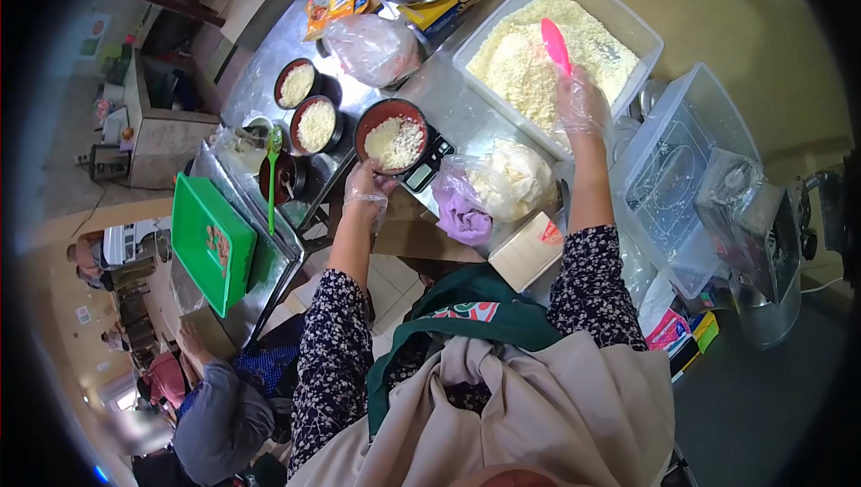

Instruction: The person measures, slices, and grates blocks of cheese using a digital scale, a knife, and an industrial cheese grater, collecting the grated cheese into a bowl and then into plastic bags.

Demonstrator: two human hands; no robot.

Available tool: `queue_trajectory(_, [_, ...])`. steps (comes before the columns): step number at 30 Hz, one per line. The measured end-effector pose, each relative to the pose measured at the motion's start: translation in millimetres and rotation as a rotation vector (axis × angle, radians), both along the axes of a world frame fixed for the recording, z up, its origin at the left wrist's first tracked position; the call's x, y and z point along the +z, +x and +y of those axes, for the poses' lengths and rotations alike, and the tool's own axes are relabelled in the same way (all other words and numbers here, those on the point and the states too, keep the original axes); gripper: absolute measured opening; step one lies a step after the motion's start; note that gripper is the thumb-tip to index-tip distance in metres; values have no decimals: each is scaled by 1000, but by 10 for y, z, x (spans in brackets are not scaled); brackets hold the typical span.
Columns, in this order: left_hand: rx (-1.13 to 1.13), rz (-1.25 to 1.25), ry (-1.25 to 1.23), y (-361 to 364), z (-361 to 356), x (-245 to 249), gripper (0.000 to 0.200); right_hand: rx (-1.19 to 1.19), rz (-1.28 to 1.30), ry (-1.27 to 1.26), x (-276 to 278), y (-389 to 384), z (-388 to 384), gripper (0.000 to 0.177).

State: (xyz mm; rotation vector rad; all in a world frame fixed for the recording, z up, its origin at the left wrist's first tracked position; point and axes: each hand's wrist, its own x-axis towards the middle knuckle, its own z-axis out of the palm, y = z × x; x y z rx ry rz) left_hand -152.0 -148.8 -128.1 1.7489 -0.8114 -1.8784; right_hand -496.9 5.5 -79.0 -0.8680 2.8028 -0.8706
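My left hand (368,189), in a clear plastic glove, has its fingers at the near rim of a dark bowl with a red inside (391,134). White and pale yellow crumbly stuff lies in that bowl, which rests on a small digital scale (427,167). My right hand (581,106), gloved too, is closed around a pink spoon or scoop (556,42) above a large clear tub (647,34) of pale crumbs. Left of the scale stand two similar bowls (317,125) (296,84) holding white crumbs.
Nearer me lie a bag of white stuff (516,178), a purple cloth (462,209) and a wooden block (527,252). An empty-looking clear tub (686,173) is at the right. A green tray (190,240) and a green spoon (272,182) are left; a co-worker (224,415) is at lower left.
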Motion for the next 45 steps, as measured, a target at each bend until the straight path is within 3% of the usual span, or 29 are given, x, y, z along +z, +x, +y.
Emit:
queue_trajectory(4, [41, 68, 59, -52, 7, -94, 23, -42, 0, 79, 89, -78, 24, 26])
queue_trajectory(10, [188, 189, -87, -110, 98, 223, 22, 13, 69, -105, 276, 6, 67, 24])
queue_trajectory(12, [238, 303, -84, -269, 158, 468, 24, 79, 5, -80, 358, 63, 132, 27])
queue_trajectory(18, [234, 625, -88, -566, 374, 825, 43, 367, -291, -159, 1512, 839, 307, 29])
queue_trajectory(21, [122, 634, -187, -580, 477, 843, 51, 576, -367, 27, 1598, 1028, 409, 29])
queue_trajectory(23, [16, 529, -364, -544, 510, 836, 62, 697, 410, -23, 1256, 1149, 514, 30])
queue_trajectory(24, [22, 532, -368, -500, 509, 808, 62, 703, 416, -25, 1201, 1170, 515, 30])
queue_trajectory(26, [-59, 475, -447, -393, 506, 759, 61, 761, 525, -394, 1157, 1206, 478, 30])
queue_trajectory(29, [-104, 392, -448, -274, 541, 829, 69, 845, 325, -197, 1351, 1332, 356, 28])
queue_trajectory(32, [-156, 364, -416, -225, 669, 1207, 72, 1028, 513, -63, 1282, 1454, 272, 27])
queue_trajectory(34, [-175, 248, -465, -99, 682, 1252, 73, 1040, 585, -166, 1210, 1569, 335, 26])
queue_trajectory(35, [-168, 293, -514, 141, 488, 761, 72, 1044, 652, -265, 1198, 1609, 368, 24])
queue_trajectory(36, [-159, 294, -515, 168, 513, 813, 72, 1052, 655, -266, 1266, 1624, 373, 24])
queue_trajectory(38, [-161, 353, -451, 204, 545, 916, 71, 1072, 446, 63, 1453, 1621, 355, 25])
queue_trajectory(42, [-134, 401, -384, 207, 679, 1242, 72, 1026, 717, -148, 1250, 1664, 324, 22])
queue_trajectory(44, [-112, 417, -353, 189, 729, 1414, 72, 1129, 354, -46, 1366, 1868, 306, 18])
queue_trajectory(45, [-104, 424, -334, 187, 752, 1465, 72, 1105, 468, -204, 1419, 1870, 374, 24])
